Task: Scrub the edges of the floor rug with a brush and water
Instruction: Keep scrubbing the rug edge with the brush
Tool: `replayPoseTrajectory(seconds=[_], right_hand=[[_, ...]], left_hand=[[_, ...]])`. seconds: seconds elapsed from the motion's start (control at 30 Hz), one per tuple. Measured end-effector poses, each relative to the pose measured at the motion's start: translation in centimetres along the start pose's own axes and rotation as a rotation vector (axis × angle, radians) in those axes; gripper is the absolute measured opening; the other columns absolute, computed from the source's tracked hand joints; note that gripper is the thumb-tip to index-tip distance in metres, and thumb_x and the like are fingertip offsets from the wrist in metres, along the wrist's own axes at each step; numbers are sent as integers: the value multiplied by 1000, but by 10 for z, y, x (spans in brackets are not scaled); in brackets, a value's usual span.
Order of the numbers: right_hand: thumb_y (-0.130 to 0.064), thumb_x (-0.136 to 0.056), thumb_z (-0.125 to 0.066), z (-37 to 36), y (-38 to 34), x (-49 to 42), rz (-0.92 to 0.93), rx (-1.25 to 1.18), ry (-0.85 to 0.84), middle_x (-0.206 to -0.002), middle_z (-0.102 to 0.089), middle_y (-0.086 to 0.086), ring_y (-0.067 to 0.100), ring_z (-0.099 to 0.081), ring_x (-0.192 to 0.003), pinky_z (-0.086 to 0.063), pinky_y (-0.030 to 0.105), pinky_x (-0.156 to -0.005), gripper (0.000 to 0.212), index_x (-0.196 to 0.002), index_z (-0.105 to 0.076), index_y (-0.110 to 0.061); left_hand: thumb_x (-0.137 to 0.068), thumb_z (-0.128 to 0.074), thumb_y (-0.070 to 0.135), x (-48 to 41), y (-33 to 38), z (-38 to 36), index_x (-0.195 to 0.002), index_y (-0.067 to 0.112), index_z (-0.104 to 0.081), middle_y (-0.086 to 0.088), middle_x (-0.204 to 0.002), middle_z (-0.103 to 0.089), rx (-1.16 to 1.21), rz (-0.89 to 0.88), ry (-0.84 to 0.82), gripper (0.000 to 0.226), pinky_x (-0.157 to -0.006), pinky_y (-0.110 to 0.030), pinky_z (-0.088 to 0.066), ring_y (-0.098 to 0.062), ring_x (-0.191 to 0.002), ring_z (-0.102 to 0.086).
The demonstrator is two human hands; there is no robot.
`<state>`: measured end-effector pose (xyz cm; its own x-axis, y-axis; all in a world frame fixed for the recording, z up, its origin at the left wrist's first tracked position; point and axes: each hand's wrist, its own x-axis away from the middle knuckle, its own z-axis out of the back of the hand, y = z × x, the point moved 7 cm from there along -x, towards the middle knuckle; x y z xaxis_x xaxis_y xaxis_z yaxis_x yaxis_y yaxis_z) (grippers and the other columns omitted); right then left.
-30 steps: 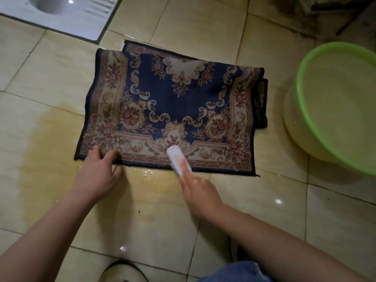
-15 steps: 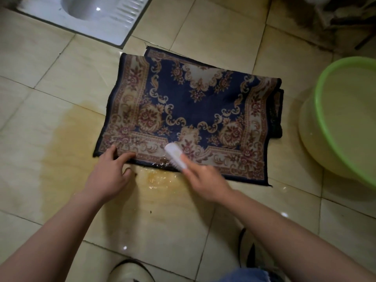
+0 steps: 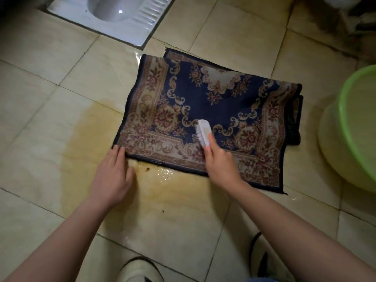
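Item 1, floor rug (image 3: 213,110): dark blue with a cream and red floral border, lying flat on the tiled floor (image 3: 50,58). A second layer is showing along its right and far edges. Its near edge is running between the two hands, and its near-left corner is meeting the left hand's fingertips.

Item 2, brush (image 3: 204,132): white and oblong, resting bristles-down on the rug's patterned field, in from the near border and slightly left of centre. Half a second ago it was working right at the near edge; it is now sitting further onto the rug, away from the person.

Item 3, right hand (image 3: 220,165): gripping the brush's near end, fingers curled round its sides. The forearm is reaching in from the lower right, crossing the rug's near border.

Item 4, left hand (image 3: 113,176): palm down, fingers straight and together, holding nothing. It is lying on the wet floor with the fingertips touching the rug's near-left corner. Earlier the fingers were spread over that corner's border; they are now drawn back to its very edge. The forearm is extending from the lower left.

Item 5, brownish water (image 3: 162,192): pooling on the tiles along the near edge, between and below the hands.

Item 6, green basin (image 3: 350,127): standing just right of the rug, partly out of frame.

Item 7, squat toilet pan (image 3: 114,15): set in the floor beyond the rug.

Item 8, slippers (image 3: 140,269): showing at the bottom.
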<state>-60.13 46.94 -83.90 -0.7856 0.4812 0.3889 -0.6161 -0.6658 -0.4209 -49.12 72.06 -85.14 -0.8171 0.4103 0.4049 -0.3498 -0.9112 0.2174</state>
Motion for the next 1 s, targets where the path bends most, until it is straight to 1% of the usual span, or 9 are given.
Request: replayPoseTrajectory(seconds=[0.07, 0.23, 0.3, 0.37, 0.43, 0.6, 0.73, 0.83, 1.0], right_hand=[[-35, -104, -26, -15, -3, 3, -33, 73, -16, -79, -62, 7, 19, -57, -58, -49, 35, -47, 56, -154, -4, -24], [-39, -104, -26, -64, -69, 39, 379, 81, -436, -102, -65, 17, 30, -63, -84, -54, 44, -74, 52, -153, -10, -29], [-36, -104, -29, -46, -71, 17, 378, 40, -380, -91, -64, 11, 22, -63, -73, -55, 38, -62, 50, -152, -16, -31], [-34, -104, -30, -20, -54, -19, 204, 13, -149, -82, -60, 6, 17, -58, -59, -46, 28, -45, 51, -152, -14, -29], [-36, -104, -27, -17, -47, -24, 88, 75, -31, -84, -62, 9, 19, -56, -60, -47, 31, -47, 54, -153, -8, -26], [-38, -104, -27, -75, -99, 36, 452, 69, -502, -96, -62, 14, 30, -62, -86, -52, 44, -74, 52, -153, -12, -28], [-32, -104, -32, -28, -101, -28, 329, -95, -230, -81, -62, 6, 18, -56, -59, -50, 30, -49, 49, -151, -19, -28], [-33, -104, -28, -19, -94, -49, 224, 122, -77, -95, -64, 13, 24, -57, -71, -50, 37, -57, 51, -153, -15, -22], [-34, -104, -31, -77, -133, 14, 520, 62, -595, -99, -61, 12, 23, -60, -80, -54, 37, -71, 46, -149, -25, -24]], left_hand=[[-99, -38, 33, -2, -10, 1, -149, 5, -21, -13, -157, -19, 6, 51, 21, 60, -119, -39, -14, -26, -145, -16], [-98, -41, 27, -8, -11, 7, -144, 2, -34, -14, -154, -28, -3, 42, 35, 53, -118, -42, -17, -27, -144, -21], [-98, -40, 30, -9, -14, 8, -146, 5, -33, -11, -155, -26, -33, 22, 32, 54, -118, -40, -16, -25, -145, -18], [-99, -37, 32, -9, -16, 8, -147, 7, -31, -8, -156, -24, -32, 18, 29, 54, -119, -37, -13, -22, -146, -15], [-100, -36, 31, -10, -13, 10, -147, 6, -31, -8, -156, -25, -18, 21, 28, 53, -119, -33, -8, -21, -146, -14], [-99, -33, 25, -10, -6, 22, -145, 4, -35, -11, -152, -32, -96, -27, 47, 50, -115, -27, -2, -24, -142, -19], [-97, -31, 26, -11, -18, 17, -147, 13, -32, -3, -154, -30, -94, 3, -10, 52, -114, -33, -14, -29, -140, -16], [-97, -35, 25, -13, -17, 16, -149, 16, -29, 0, -155, -28, -82, 28, -42, 52, -113, -35, -21, -29, -139, -15], [-94, -37, 21, -11, -27, 17, -146, 24, -33, 5, -154, -30, -52, 40, -63, 52, -108, -40, -29, -29, -137, -18]])
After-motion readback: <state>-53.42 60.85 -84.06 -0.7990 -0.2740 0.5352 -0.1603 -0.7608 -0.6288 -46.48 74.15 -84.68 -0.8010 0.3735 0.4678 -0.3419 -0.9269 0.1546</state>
